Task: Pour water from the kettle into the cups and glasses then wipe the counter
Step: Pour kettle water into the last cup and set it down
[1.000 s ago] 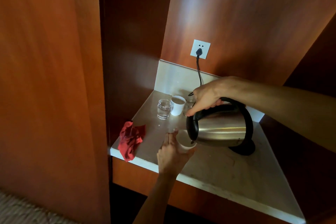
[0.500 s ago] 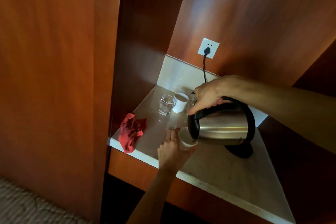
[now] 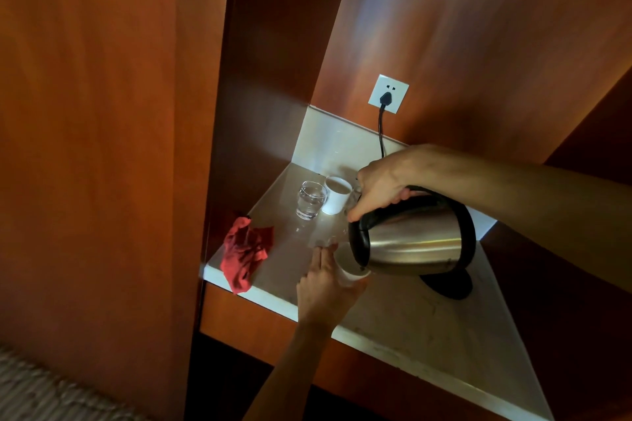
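My right hand (image 3: pixel 381 183) grips the black handle of a steel kettle (image 3: pixel 413 243), which is tipped with its spout over a white cup (image 3: pixel 347 267). My left hand (image 3: pixel 325 284) wraps around that cup on the pale counter (image 3: pixel 410 321). Behind them stand a clear glass (image 3: pixel 310 199) with water in it and a second white cup (image 3: pixel 337 194). Another glass behind my right hand is mostly hidden. A crumpled red cloth (image 3: pixel 245 254) lies at the counter's left front corner.
The kettle's black base (image 3: pixel 451 285) sits on the counter under the kettle's rear. Its cord runs up to a white wall socket (image 3: pixel 388 93). Wooden panels enclose the niche on the left, back and right. Carpet shows at the lower left.
The view has shifted so the niche sits further right in frame. Both hands, the kettle and the cup keep the same pose relative to each other.
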The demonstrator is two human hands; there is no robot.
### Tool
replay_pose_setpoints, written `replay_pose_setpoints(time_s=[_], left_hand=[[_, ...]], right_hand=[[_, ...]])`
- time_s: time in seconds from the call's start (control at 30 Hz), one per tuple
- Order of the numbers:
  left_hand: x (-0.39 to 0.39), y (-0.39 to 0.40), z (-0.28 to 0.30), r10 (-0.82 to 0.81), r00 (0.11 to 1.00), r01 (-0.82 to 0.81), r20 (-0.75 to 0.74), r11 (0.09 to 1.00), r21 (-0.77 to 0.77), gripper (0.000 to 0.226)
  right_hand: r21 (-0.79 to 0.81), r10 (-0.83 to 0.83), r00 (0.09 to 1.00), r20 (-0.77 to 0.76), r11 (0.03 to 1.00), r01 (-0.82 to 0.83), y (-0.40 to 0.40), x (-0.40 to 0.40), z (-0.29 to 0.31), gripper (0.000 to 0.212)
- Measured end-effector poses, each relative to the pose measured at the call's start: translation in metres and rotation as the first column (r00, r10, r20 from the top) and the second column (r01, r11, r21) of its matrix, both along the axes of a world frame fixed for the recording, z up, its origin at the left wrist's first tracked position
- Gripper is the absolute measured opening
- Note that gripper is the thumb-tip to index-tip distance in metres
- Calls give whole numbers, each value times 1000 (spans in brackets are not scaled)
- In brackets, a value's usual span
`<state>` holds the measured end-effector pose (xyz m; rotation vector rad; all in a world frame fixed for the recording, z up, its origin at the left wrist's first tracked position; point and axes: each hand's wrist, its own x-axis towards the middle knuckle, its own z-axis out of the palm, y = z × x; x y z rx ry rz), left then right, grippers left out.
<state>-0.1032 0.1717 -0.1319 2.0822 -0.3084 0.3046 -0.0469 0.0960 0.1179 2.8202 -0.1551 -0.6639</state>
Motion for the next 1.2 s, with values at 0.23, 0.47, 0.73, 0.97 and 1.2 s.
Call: replay_pose_setpoints(time_s=[0.23, 0.47, 0.73, 0.97, 1.2], left_hand=[[1, 1, -2, -17, 1000, 18, -17, 1000, 7, 93], [2, 1, -2, -21, 1000, 21, -3, 1000, 7, 90], [2, -1, -3, 2, 1000, -2, 7, 1000, 5, 91], [2, -1, 1, 13, 1000, -14, 21, 1000, 22, 90], [6, -1, 0, -12, 1000, 11, 22, 998, 69, 87]], right_hand=[[-42, 6, 1000, -17, 999, -7, 6, 1, -4, 72], [-34, 9, 1000, -9, 999, -10, 7, 3, -5, 71], [1, -4, 1000, -11, 1000, 4, 0, 1, -2, 70], [15, -42, 999, -25, 999, 42, -25, -7, 5, 61], [316, -151, 985, 88, 942, 116, -89, -41, 1, 71]])
